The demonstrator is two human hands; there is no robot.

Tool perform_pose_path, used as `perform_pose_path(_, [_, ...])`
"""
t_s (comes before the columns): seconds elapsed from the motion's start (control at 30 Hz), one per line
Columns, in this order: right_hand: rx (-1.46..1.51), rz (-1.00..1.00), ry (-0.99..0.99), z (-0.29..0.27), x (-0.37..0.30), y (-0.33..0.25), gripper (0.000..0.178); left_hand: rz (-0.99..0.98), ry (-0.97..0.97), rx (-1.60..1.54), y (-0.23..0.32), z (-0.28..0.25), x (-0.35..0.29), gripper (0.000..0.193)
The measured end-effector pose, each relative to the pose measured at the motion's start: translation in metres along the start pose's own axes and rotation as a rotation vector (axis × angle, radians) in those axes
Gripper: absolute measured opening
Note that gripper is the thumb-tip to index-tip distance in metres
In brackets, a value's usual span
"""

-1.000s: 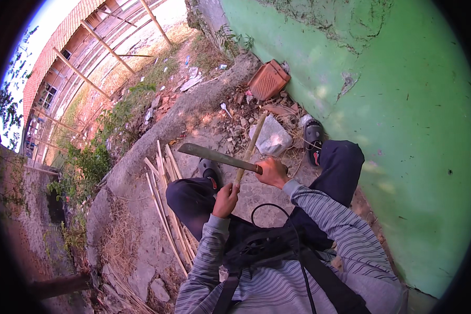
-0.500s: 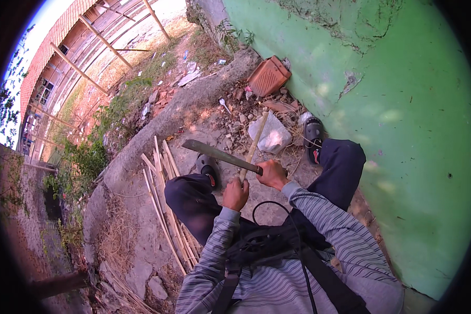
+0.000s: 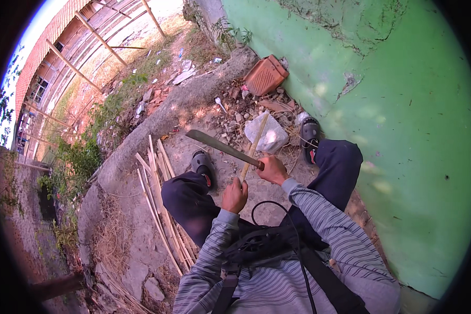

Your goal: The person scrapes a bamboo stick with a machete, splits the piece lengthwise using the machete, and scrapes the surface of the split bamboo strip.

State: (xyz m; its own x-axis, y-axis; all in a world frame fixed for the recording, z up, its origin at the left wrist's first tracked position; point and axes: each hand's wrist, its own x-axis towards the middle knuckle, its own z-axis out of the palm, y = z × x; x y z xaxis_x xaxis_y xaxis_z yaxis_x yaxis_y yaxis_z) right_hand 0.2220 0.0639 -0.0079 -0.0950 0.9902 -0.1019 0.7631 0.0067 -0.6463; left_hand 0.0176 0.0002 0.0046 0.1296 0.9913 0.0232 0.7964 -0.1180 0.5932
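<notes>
My right hand [image 3: 273, 170] is closed round the handle of a machete, whose long dark blade [image 3: 220, 146] points to the far left. Closed round the near end of a pale bamboo strip [image 3: 259, 135] is my left hand [image 3: 234, 195]. The strip slants away from me, and the blade lies across it just in front of my fists. Whether the edge touches the strip or bites into it I cannot tell. Beyond the hands, between my feet, a white plastic bag [image 3: 269, 137] with something in it rests on the ground behind the strip.
Several long bamboo strips [image 3: 165, 209] lie on the ground beside my left leg. A green wall [image 3: 413, 157] stands close on my right. An orange roof tile [image 3: 266, 76] and rubble lie ahead, and a low concrete edge [image 3: 157, 118] curves along the left.
The view has shifted slightly. My hands keep their grips on the machete and the strip, and the blade still crosses the strip at nearly the same place.
</notes>
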Motion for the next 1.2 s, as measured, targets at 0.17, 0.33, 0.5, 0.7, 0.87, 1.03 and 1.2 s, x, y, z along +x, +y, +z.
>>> perform_pose_path(0.17, [0.030, 0.074, 0.077, -0.012, 0.019, 0.018, 0.020, 0.012, -0.043, -0.067, -0.001, 0.000, -0.003, 0.028])
perform_pose_path(0.33, [0.102, -0.002, 0.096, -0.004, 0.005, 0.000, 0.017, -0.057, -0.146, -0.182, -0.001, -0.009, 0.003, 0.027])
perform_pose_path(0.5, [0.052, -0.065, 0.083, -0.008, 0.013, -0.006, 0.015, 0.070, -0.045, -0.160, -0.001, -0.014, 0.006, 0.027])
perform_pose_path(0.7, [0.127, 0.003, 0.341, -0.009, 0.040, 0.052, 0.019, 0.512, 0.128, 0.186, -0.016, 0.012, -0.015, 0.019])
perform_pose_path(0.87, [0.052, -0.007, 0.069, 0.001, 0.015, 0.006, 0.015, 0.361, 0.009, 0.055, -0.033, -0.005, -0.018, 0.010])
perform_pose_path(1.03, [0.014, 0.026, 0.179, -0.015, 0.026, 0.028, 0.017, 0.422, 0.073, 0.147, -0.005, -0.018, -0.028, 0.017])
perform_pose_path(1.2, [0.097, 0.170, 0.288, -0.020, 0.027, 0.042, 0.024, -0.054, -0.162, -0.088, 0.005, -0.025, -0.015, 0.026])
